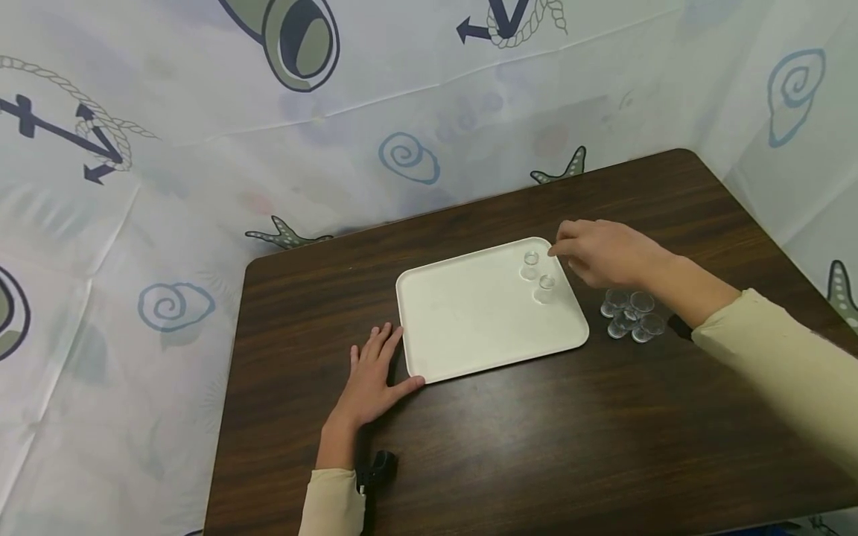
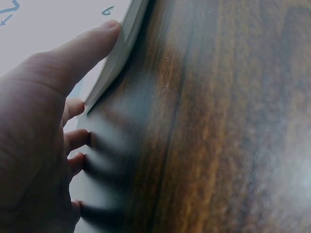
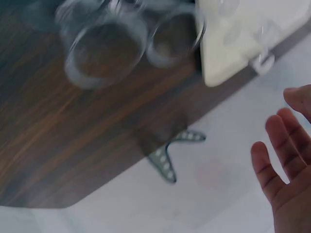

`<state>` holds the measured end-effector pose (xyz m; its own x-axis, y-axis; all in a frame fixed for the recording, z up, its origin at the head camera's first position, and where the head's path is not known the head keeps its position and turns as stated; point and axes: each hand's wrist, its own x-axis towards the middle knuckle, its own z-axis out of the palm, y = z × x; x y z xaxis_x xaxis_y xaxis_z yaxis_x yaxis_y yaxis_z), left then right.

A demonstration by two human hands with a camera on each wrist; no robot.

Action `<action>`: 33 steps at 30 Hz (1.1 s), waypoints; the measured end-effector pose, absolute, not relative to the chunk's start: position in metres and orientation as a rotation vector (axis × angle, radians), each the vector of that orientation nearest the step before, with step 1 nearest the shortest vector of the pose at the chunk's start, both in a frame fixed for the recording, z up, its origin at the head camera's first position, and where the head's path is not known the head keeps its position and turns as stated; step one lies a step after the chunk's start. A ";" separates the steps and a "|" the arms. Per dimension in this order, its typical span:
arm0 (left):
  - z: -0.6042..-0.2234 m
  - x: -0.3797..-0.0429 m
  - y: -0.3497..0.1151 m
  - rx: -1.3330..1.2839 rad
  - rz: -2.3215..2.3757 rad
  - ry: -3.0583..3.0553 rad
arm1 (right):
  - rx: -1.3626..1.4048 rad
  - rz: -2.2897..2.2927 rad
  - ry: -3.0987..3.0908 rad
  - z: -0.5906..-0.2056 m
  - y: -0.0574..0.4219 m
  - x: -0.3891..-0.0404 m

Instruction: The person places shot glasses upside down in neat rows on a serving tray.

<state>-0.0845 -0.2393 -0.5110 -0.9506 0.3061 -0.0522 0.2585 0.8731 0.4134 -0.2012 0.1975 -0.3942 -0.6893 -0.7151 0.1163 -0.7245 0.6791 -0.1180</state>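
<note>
My left hand (image 1: pixel 369 383) lies spread at the near left corner of a white rectangular tray (image 1: pixel 462 320). Its thumb (image 2: pixel 92 46) rests along the tray's rim, and the other fingers reach up the left side. Over the tray's far right corner is my right hand (image 1: pixel 599 251), its fingers (image 3: pixel 279 141) loosely bent with nothing between them. Close to those fingertips, a small clear cup (image 1: pixel 531 257) stands on the tray, with a second clear cup (image 1: pixel 546 282) nearer to me. Several more clear cups (image 1: pixel 630 314) are grouped on the table below the right forearm.
The dark wood-grain table (image 1: pixel 523 447) carries everything. Behind it hangs a pale cloth (image 1: pixel 362 141) printed with anchors, shells and starfish. A black device (image 1: pixel 378 470) is strapped at the left wrist.
</note>
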 end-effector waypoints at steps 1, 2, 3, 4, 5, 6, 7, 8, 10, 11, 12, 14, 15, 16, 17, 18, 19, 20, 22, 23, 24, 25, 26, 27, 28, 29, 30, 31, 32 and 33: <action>-0.511 -0.084 -0.239 0.439 0.621 2.927 | 1.184 0.261 -2.839 -0.391 0.204 -0.201; -0.511 -0.085 -0.239 0.436 0.617 2.928 | 1.155 0.289 -2.864 -0.388 0.210 -0.201; -0.511 -0.085 -0.238 0.432 0.618 2.927 | 1.118 0.312 -2.901 -0.385 0.217 -0.200; -0.511 -0.084 -0.238 0.435 0.616 2.928 | 1.077 0.336 -2.940 -0.382 0.224 -0.198; -0.511 -0.084 -0.239 0.438 0.617 2.926 | 1.043 0.354 -2.976 -0.381 0.230 -0.197; -0.512 -0.084 -0.239 0.441 0.617 2.924 | 1.012 0.371 -3.014 -0.379 0.237 -0.196; -0.512 -0.084 -0.239 0.447 0.615 2.921 | 0.984 0.386 -3.049 -0.379 0.243 -0.195; -0.512 -0.084 -0.240 0.451 0.611 2.919 | 0.960 0.399 -3.080 -0.380 0.250 -0.193; -0.513 -0.083 -0.240 0.452 0.609 2.919 | 0.914 0.427 -3.129 -0.383 0.262 -0.190; -0.513 -0.083 -0.240 0.450 0.607 2.922 | 0.897 0.447 -3.147 -0.386 0.268 -0.189; -0.512 -0.083 -0.240 0.447 0.608 2.925 | 0.880 0.470 -3.161 -0.389 0.274 -0.187; -0.512 -0.083 -0.240 0.445 0.607 2.932 | 0.841 0.534 -3.190 -0.396 0.285 -0.183; -0.512 -0.083 -0.240 0.444 0.610 2.935 | 0.824 0.577 -3.208 -0.401 0.291 -0.180; -0.512 -0.083 -0.240 0.445 0.609 2.937 | 0.806 0.626 -3.229 -0.405 0.295 -0.178; -0.512 -0.083 -0.240 0.453 0.611 2.935 | 0.796 0.676 -3.248 -0.409 0.300 -0.175; -0.512 -0.083 -0.240 0.456 0.613 2.933 | 0.783 0.729 -3.268 -0.414 0.304 -0.172; -0.512 -0.083 -0.240 0.458 0.612 2.931 | 0.769 0.793 -3.286 -0.419 0.307 -0.169; -0.512 -0.083 -0.240 0.460 0.614 2.930 | 0.757 0.855 -3.302 -0.424 0.310 -0.167; -0.511 -0.082 -0.240 0.460 0.619 2.927 | 0.738 0.954 -3.322 -0.432 0.314 -0.164; -0.511 -0.082 -0.240 0.460 0.622 2.926 | 0.741 0.991 -3.320 -0.436 0.315 -0.164; -0.510 -0.082 -0.240 0.454 0.620 2.927 | 0.742 1.020 -3.316 -0.440 0.315 -0.163; -0.510 -0.082 -0.240 0.454 0.620 2.929 | 0.740 1.056 -3.310 -0.443 0.315 -0.163; -0.510 -0.081 -0.240 0.454 0.621 2.929 | 0.746 1.076 -3.307 -0.446 0.314 -0.164; -0.510 -0.082 -0.240 0.457 0.626 2.927 | 0.754 1.089 -3.304 -0.448 0.313 -0.164; -0.510 -0.082 -0.240 0.458 0.631 2.925 | 0.756 1.114 -3.302 -0.450 0.312 -0.164; -0.511 -0.082 -0.240 0.458 0.633 2.925 | 0.758 1.135 -3.303 -0.451 0.311 -0.164; -0.511 -0.082 -0.240 0.457 0.636 2.924 | 0.756 1.156 -3.307 -0.452 0.311 -0.164; -0.511 -0.082 -0.240 0.455 0.640 2.923 | 0.758 1.178 -3.310 -0.453 0.310 -0.164; -0.511 -0.082 -0.240 0.452 0.643 2.922 | 0.760 1.188 -3.316 -0.453 0.309 -0.164; -0.511 -0.082 -0.240 0.449 0.646 2.921 | 0.762 1.183 -3.320 -0.454 0.308 -0.164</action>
